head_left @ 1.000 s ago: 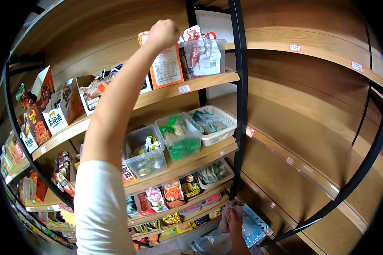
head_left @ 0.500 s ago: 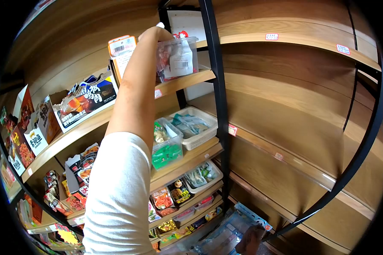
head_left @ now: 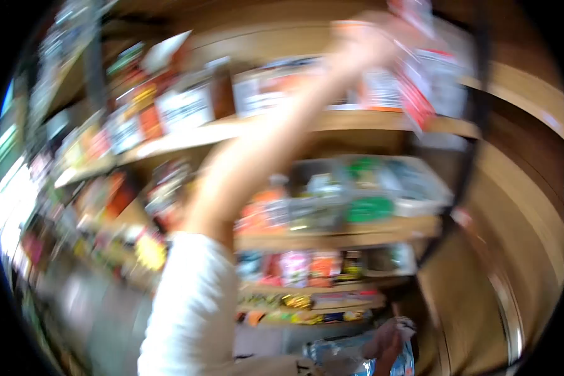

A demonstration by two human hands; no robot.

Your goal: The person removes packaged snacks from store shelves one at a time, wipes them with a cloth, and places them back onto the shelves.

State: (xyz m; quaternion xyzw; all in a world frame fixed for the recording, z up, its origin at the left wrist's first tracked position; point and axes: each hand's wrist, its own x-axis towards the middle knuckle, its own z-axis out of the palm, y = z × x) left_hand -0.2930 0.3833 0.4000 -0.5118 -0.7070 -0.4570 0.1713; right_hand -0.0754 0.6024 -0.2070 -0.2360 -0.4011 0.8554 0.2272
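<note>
Left hand (head_left: pixel 375 41) has lifted out of the clear tub (head_left: pixel 451 88), clamped on a red-white packet (head_left: pixel 415 100) in front of it. Right hand (head_left: pixel 391 355), low, grips a cloth (head_left: pixel 378 342). Loose pinch could drop packet; fast swing could clip tub.

Motion blur smears your whole view, your raised left hand (head_left: pixel 373 45) included, leaving printing unreadable. White glare burns out the far left edge; your sleeve (head_left: pixel 188 307) catches light, the right-side shelving (head_left: pixel 482 194) looks dimmer, and lines bow towards black corners.
</note>
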